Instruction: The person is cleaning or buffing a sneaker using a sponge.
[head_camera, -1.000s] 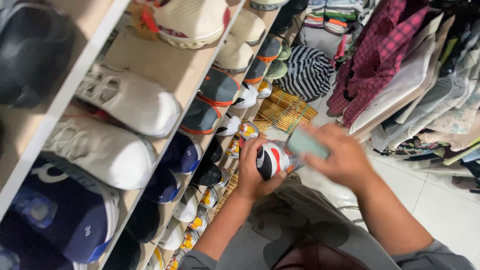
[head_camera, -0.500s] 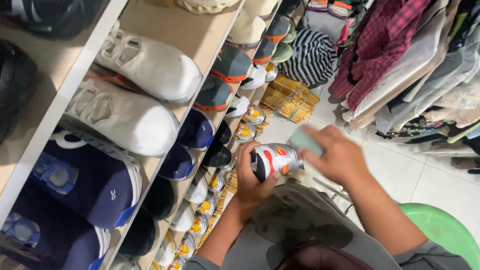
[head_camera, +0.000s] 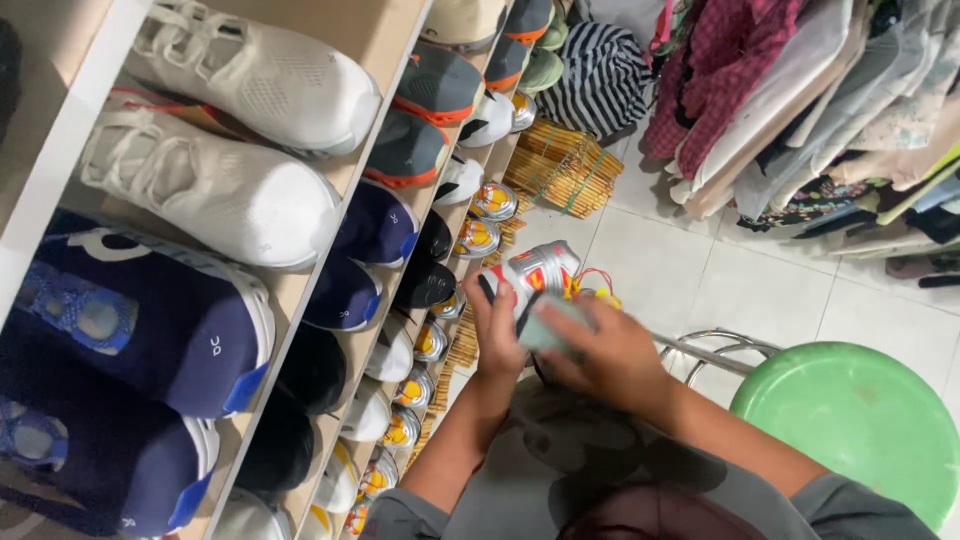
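Fingers (head_camera: 493, 300) of your left hand (head_camera: 497, 335) are clamping the silver-and-red shoe (head_camera: 532, 272) just off the shoe shelf (head_camera: 330, 205) edge; your right hand (head_camera: 600, 360) is pressing a pale green sponge (head_camera: 545, 330) against it, beside the green stool (head_camera: 850, 425).

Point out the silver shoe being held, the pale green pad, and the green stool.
silver shoe (head_camera: 530, 272), head view, on its toe.
pale green pad (head_camera: 547, 330), head view, on its flat face.
green stool (head_camera: 850, 420), head view, on the seat.
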